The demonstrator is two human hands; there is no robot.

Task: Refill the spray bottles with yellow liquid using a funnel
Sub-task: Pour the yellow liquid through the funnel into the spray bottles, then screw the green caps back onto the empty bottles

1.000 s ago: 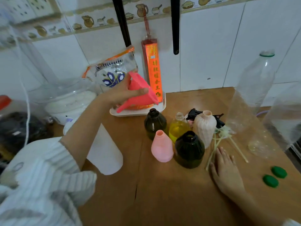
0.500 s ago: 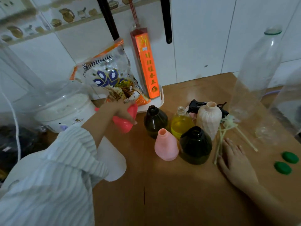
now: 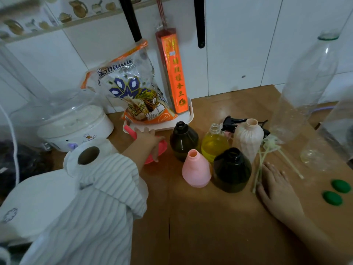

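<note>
While left hand (image 3: 148, 139) grips conical plastic funnel (image 3: 158, 152), right hand (image 3: 277, 186) lies flat

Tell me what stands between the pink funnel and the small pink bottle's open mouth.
Nothing visible does. The pink plastic funnel, under the left hand, lies left of the small pink cone-shaped bottle with bare wooden table between them.

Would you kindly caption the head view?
Left hand grips pink funnel beside five open bottles; right hand rests flat on table.

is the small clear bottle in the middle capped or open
Open. The small clear bottle stands upright with a bare neck and no cap or sprayer on it; yellow liquid fills its belly.
</note>
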